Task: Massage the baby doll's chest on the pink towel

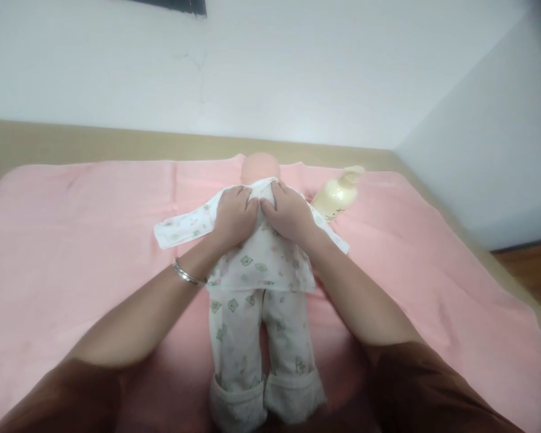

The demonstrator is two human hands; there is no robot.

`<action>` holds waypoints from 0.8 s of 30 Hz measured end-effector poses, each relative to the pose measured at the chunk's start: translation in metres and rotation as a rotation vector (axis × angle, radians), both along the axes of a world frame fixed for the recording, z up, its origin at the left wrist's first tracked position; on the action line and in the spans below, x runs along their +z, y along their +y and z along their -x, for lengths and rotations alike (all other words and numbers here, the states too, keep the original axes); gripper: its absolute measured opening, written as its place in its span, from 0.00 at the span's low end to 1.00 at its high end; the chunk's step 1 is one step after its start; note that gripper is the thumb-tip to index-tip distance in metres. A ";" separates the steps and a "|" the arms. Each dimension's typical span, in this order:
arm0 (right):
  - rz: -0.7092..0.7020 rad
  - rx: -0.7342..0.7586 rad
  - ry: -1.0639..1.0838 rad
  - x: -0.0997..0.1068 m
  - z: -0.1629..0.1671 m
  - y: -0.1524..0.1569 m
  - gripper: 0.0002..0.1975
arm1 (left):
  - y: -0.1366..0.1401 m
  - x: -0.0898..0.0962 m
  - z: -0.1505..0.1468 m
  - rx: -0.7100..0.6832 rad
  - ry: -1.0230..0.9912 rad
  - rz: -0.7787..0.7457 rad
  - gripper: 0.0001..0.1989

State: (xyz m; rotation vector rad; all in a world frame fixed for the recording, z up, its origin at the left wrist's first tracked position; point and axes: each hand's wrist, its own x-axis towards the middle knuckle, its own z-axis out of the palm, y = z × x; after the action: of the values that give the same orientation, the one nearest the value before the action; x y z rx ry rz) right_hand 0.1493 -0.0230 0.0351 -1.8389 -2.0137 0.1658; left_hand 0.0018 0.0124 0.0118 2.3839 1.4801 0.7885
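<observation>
A baby doll lies lengthwise in front of me, its bald head point(260, 165) at the far end. Its body is covered by a white patterned baby shirt point(265, 264) and matching trousers point(238, 319) with thick turned-up cuffs. My left hand point(237, 218) is closed on the shirt near the left shoulder. On the other side, my right hand point(289, 211) grips the upper shirt, index finger at the collar. Both thumbs point inward and almost meet at the middle. The shirt's sleeves spread flat to either side; whether the doll's arms are inside cannot be seen.
A pale yellow pump bottle point(336, 197) lies tilted just right of the doll. Under everything is a pink blanket point(94, 240) on a tan surface point(117, 139). White walls point(275, 72) stand behind and to the right.
</observation>
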 end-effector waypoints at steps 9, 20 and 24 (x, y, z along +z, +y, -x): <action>0.070 -0.015 0.023 0.010 -0.001 -0.004 0.16 | -0.009 -0.005 -0.004 0.107 -0.087 0.014 0.21; -0.062 0.147 0.011 0.034 0.000 -0.023 0.15 | 0.000 0.000 -0.002 0.085 -0.055 0.162 0.28; -0.123 0.072 0.014 0.036 0.001 -0.028 0.23 | -0.004 0.001 -0.003 0.084 -0.073 0.098 0.21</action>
State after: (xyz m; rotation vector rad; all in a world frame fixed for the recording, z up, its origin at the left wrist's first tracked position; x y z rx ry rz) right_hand 0.1484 -0.0507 0.0707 -1.6868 -2.0346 0.0731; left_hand 0.0052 0.0085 0.0129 2.2109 1.5608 0.7932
